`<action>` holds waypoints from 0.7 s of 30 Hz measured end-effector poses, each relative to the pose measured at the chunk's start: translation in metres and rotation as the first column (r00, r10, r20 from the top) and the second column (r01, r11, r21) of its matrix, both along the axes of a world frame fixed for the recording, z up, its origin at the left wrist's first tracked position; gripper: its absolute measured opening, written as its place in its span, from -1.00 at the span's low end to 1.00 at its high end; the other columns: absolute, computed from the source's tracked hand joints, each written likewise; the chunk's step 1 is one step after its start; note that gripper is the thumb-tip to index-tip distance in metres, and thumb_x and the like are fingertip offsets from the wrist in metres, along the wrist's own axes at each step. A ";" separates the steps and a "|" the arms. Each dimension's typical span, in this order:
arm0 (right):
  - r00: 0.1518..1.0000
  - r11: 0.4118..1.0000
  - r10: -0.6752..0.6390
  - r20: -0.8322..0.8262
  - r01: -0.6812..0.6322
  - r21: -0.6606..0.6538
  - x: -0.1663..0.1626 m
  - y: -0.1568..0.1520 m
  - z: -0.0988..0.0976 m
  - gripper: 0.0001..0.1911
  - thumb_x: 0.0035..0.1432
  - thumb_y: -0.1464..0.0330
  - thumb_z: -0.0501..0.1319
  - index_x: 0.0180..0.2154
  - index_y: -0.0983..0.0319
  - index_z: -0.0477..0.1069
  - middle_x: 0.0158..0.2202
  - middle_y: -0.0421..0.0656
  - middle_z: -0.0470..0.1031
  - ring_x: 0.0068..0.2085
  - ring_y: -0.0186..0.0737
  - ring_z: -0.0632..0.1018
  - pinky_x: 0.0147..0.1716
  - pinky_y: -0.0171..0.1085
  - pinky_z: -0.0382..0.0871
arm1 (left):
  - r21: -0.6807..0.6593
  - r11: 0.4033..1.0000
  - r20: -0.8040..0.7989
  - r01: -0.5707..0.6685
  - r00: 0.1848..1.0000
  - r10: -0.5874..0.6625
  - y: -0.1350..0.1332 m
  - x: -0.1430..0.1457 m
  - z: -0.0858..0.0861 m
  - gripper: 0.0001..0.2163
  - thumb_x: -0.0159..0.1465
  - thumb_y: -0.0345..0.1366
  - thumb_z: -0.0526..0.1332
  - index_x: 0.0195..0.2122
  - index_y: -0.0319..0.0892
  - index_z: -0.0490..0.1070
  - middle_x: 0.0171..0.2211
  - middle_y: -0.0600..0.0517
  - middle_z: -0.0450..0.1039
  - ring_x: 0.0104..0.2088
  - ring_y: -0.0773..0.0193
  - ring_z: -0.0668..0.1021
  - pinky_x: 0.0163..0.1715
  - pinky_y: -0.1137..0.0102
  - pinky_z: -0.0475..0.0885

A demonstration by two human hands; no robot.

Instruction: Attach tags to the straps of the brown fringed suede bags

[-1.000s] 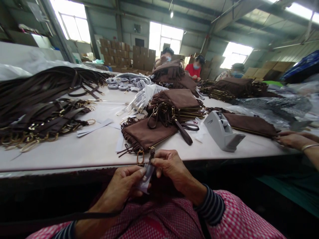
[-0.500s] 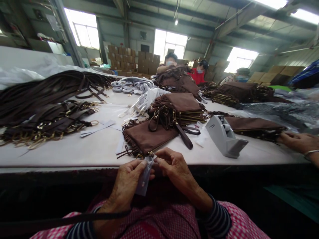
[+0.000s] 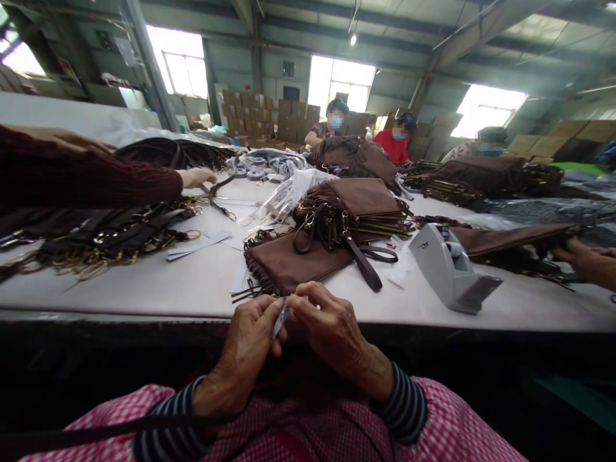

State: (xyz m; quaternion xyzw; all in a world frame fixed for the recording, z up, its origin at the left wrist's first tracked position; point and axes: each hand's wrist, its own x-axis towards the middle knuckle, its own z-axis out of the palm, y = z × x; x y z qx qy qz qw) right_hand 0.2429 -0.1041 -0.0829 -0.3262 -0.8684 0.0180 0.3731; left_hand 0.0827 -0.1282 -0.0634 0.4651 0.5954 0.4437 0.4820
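My left hand (image 3: 251,343) is closed, pinching a small translucent plastic sleeve (image 3: 280,323) between thumb and fingers at the table's front edge. Fingers bent together, my right hand (image 3: 332,327) meets the sleeve's upper end; what its fingertips grip is too small to make out. Just beyond both hands lies a flat brown fringed pouch (image 3: 301,260), its near corner hidden behind my fingers. A stack of similar brown pouches (image 3: 360,199) sits partly on it, with a dark wrist strap (image 3: 363,264) hanging toward me.
A grey tape dispenser (image 3: 447,269) stands right of the pouches. White paper strips (image 3: 199,246) and dark straps with gold clasps (image 3: 101,234) lie left. A co-worker's sleeved arm (image 3: 91,170) reaches in from the left; another person's hand (image 3: 590,260) holds a brown pouch (image 3: 520,240) at right.
The plastic sleeve, hanging long below my fingers before, now shows only a short part. A co-worker's arm has come in over the straps at left. The pouch at far right has been lifted slightly.
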 end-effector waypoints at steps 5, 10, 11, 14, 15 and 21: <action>0.987 0.977 0.125 0.104 -0.141 0.161 0.001 0.017 -0.001 -0.85 0.37 0.44 0.08 -0.15 0.24 0.42 -0.24 -0.10 0.46 -0.26 -0.26 0.45 -0.30 -0.32 0.33 | 0.006 0.999 -0.092 0.039 0.995 -0.039 0.003 -0.006 -0.006 -0.65 0.23 -0.01 0.13 -0.52 -0.19 0.34 -0.73 0.11 0.38 -0.81 0.46 0.28 -0.76 0.57 0.09; 0.975 0.965 0.171 0.142 -0.194 0.174 0.006 0.021 -0.001 -0.80 0.37 0.47 0.10 -0.02 0.25 0.39 -0.21 -0.09 0.46 -0.28 -0.27 0.45 -0.31 -0.30 0.31 | -0.065 0.992 -0.092 0.109 0.989 -0.114 0.009 -0.012 -0.007 -0.67 0.22 -0.03 0.13 -0.53 -0.18 0.32 -0.74 0.09 0.40 -0.82 0.44 0.30 -0.76 0.57 0.08; 0.974 0.962 0.177 0.144 -0.202 0.182 0.007 0.020 -0.001 -0.80 0.36 0.47 0.09 -0.01 0.25 0.39 -0.21 -0.09 0.46 -0.28 -0.27 0.45 -0.32 -0.30 0.31 | -0.080 0.990 -0.077 0.116 0.990 -0.122 0.010 -0.013 -0.007 -0.67 0.22 -0.02 0.13 -0.53 -0.17 0.31 -0.73 0.08 0.41 -0.82 0.43 0.31 -0.76 0.56 0.09; 0.973 0.957 0.195 0.123 -0.216 0.193 0.007 0.020 -0.001 -0.84 0.36 0.50 0.09 -0.09 0.27 0.40 -0.24 -0.09 0.46 -0.30 -0.27 0.45 -0.33 -0.30 0.31 | -0.145 0.977 -0.015 0.157 0.987 -0.161 0.010 -0.015 -0.003 -0.61 0.19 0.07 0.13 -0.50 -0.17 0.32 -0.70 0.03 0.47 -0.79 0.37 0.38 -0.75 0.54 0.17; 0.974 0.958 0.198 0.110 -0.215 0.189 0.007 0.020 -0.002 -0.84 0.35 0.51 0.09 -0.11 0.27 0.40 -0.24 -0.08 0.46 -0.30 -0.27 0.45 -0.33 -0.31 0.32 | -0.176 0.968 0.011 0.178 0.984 -0.179 0.010 -0.015 -0.002 -0.59 0.18 0.11 0.14 -0.48 -0.19 0.35 -0.67 0.00 0.50 -0.76 0.35 0.42 -0.74 0.53 0.20; 0.977 0.963 0.205 0.065 -0.213 0.163 0.009 0.020 -0.007 -0.83 0.33 0.54 0.09 -0.12 0.26 0.40 -0.26 -0.09 0.45 -0.31 -0.29 0.45 -0.35 -0.32 0.32 | -0.258 0.950 0.146 0.178 0.979 -0.144 0.008 -0.014 0.005 -0.65 0.04 0.01 0.26 -0.52 -0.22 0.38 -0.66 -0.01 0.49 -0.75 0.41 0.37 -0.73 0.55 0.16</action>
